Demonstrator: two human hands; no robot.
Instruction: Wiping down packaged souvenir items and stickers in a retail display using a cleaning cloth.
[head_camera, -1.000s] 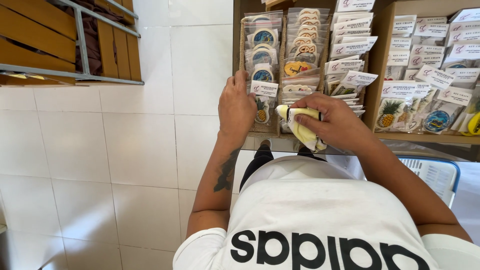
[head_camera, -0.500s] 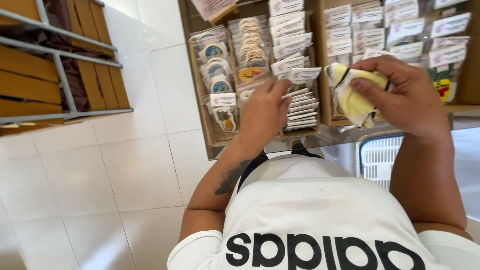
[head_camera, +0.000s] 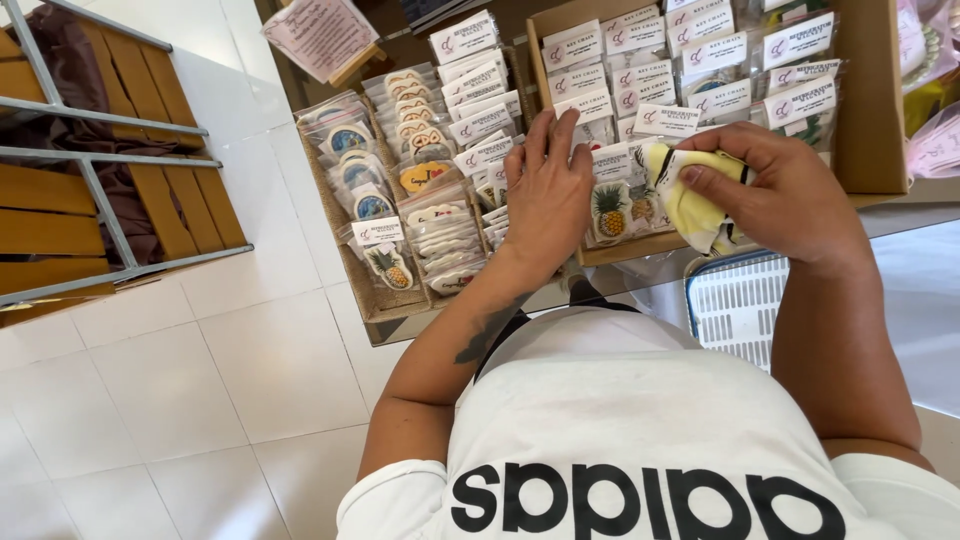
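Resting flat, fingers spread, the left hand (head_camera: 548, 195) pressed on the packets of small souvenirs (head_camera: 470, 150) standing in rows in the cardboard trays (head_camera: 880, 110), gripping nothing. The right hand (head_camera: 790, 195) was closed around a bunched yellow cloth (head_camera: 690, 195) just above the pineapple packet (head_camera: 610, 212). Wiping well probably meant steadying each row and using light strokes, so no packets toppled.

Floor: white square tiles (head_camera: 250, 370).
Left side: wooden slat bench (head_camera: 150, 190) behind a grey metal frame (head_camera: 95, 190).
Top: pink printed card (head_camera: 320, 35) on a small stand.
Lower right: white plastic basket (head_camera: 735, 305), ribbed.
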